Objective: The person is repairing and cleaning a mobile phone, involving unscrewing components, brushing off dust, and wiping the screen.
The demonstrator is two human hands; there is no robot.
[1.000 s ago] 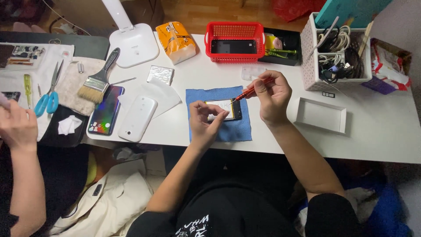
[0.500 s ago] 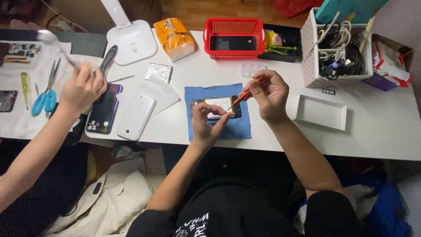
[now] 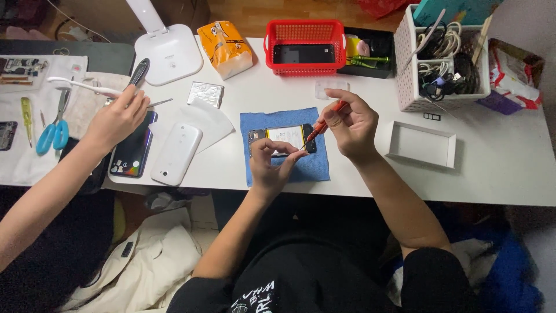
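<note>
Opened phone: lay on blue cloth, cushioned.
Left hand: fingers pinched it steady.
Right hand: fingers gripped orange screwdriver, tip down.

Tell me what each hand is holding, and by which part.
Right hand grips the red screwdriver by its handle. Left hand pinches the opened phone by its lower edge.

A white table spans the scene from left to right. On its far left stands the flat white base of a desk lamp, its arm rising out of view. Beyond the table's far edge shows a wooden floor. At the left, a dark tabletop adjoins the white one. The light is even and soft.
</note>
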